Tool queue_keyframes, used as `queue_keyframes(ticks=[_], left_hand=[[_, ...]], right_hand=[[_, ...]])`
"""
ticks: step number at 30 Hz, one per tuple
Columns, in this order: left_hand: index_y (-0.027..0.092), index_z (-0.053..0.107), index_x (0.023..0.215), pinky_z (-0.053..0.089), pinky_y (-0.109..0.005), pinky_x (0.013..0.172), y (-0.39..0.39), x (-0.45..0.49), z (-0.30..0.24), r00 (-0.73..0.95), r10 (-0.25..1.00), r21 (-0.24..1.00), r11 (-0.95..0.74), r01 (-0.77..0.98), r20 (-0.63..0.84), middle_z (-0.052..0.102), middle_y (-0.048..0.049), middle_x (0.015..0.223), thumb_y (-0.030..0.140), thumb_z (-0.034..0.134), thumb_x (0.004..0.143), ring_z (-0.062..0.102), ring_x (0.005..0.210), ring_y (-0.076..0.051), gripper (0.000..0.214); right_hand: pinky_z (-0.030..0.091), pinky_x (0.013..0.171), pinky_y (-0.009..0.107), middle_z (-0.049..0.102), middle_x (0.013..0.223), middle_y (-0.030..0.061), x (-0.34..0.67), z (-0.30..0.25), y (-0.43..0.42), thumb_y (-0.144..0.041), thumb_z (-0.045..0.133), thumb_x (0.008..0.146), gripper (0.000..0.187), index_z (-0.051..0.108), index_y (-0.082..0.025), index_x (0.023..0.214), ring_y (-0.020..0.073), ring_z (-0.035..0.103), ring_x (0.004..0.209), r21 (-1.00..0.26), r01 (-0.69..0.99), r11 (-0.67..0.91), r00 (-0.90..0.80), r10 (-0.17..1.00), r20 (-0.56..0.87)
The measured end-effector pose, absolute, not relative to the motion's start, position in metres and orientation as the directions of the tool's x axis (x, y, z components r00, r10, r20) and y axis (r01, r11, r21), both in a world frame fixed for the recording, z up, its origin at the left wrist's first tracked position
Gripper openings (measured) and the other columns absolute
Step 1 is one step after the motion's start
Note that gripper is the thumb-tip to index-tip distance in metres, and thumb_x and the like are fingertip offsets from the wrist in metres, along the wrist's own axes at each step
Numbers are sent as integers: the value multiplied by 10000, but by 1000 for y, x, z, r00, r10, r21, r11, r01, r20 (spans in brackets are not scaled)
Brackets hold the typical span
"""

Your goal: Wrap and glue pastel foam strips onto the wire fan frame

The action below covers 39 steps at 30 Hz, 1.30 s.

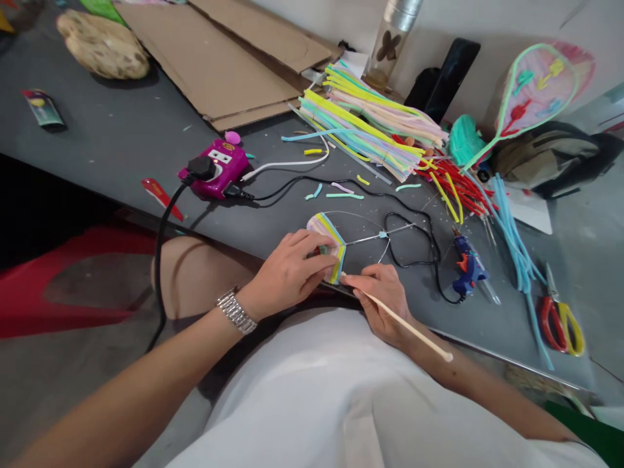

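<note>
At the table's front edge, my left hand [299,263] is closed on a small craft piece [319,224] made of pastel pipe cleaners laid side by side, with yellow and blue along its right border. Thin wire stems [363,239] run rightward from it, tied with a pale blue bit. My right hand [385,299] pinches a cream pipe cleaner [409,328] close to one end. That end meets the lower right corner of the piece; the long free end slants down over my right forearm. My left fingers hide part of the piece.
A blue glue gun [468,266] lies to the right, its black cord looping across the table. Red-and-yellow scissors [560,325] and blue pipe cleaners [517,240] are farther right. Behind are pipe cleaner bundles [370,130], cardboard [219,65] and a magenta power socket [219,166]. A red cutter [160,197] lies left.
</note>
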<state>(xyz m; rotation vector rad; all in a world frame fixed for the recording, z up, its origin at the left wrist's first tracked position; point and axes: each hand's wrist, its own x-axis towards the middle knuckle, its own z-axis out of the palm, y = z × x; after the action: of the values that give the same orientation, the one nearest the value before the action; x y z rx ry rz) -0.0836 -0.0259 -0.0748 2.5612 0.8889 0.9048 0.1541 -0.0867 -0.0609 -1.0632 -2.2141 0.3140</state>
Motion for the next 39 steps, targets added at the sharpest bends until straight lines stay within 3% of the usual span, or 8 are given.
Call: queue_keyframes(ticks=[5,12,16,20,28,32,39], left_hand=[[217,682,1180,476,-422,955,-25,-93,-65,740,575,432,-799,417,348,623,-124,1306,181,526,998,576,1131,-254,242],[290,667,1276,457,-381,841,-21,-87,-56,764,579,331,-808,489,285,610,-117,1212,249,514,1027,556,1040,-247,295],[294,707,1205,416,-363,783,-22,-81,-55,746,601,308,-796,522,288,602,-112,1174,275,525,1028,550,1029,-250,254],[330,725,1197,386,-367,770,-23,-79,-59,723,615,307,-787,535,316,603,-103,1173,310,529,1032,550,1019,-251,258],[363,724,1214,369,-400,809,-25,-80,-62,715,614,305,-788,535,334,604,-106,1187,283,524,1028,554,1048,-265,284],[331,732,1160,359,-381,790,-26,-78,-61,705,622,293,-783,549,340,606,-97,1170,265,529,1025,555,1033,-251,252],[300,745,1104,363,-370,781,-28,-77,-61,696,615,306,-788,534,369,629,-92,1177,250,548,1013,566,1024,-247,223]], right_hand=[[434,775,363,716,941,63,154,-60,-87,-125,511,1006,260,630,-187,1229,184,621,851,-483,589,648,-460,760,460],[483,848,412,754,1010,74,159,-62,-89,-105,541,989,287,642,-221,1231,205,640,916,-606,556,570,-373,822,431],[511,869,432,767,1061,75,162,-61,-91,-74,559,964,329,647,-235,1237,220,661,962,-627,529,572,-336,819,465],[530,858,427,756,1030,80,163,-60,-92,-60,584,925,324,666,-222,1193,219,677,946,-584,529,616,-328,783,528],[514,795,388,766,955,77,160,-54,-89,-78,579,905,311,641,-194,1187,206,671,862,-389,551,738,-476,661,580],[522,789,378,778,1017,84,161,-56,-89,-63,564,921,366,628,-194,1256,207,666,873,-394,592,704,-454,694,559],[550,793,386,775,1080,99,163,-59,-91,-88,551,938,399,620,-205,1313,214,678,887,-477,520,709,-462,703,540]])
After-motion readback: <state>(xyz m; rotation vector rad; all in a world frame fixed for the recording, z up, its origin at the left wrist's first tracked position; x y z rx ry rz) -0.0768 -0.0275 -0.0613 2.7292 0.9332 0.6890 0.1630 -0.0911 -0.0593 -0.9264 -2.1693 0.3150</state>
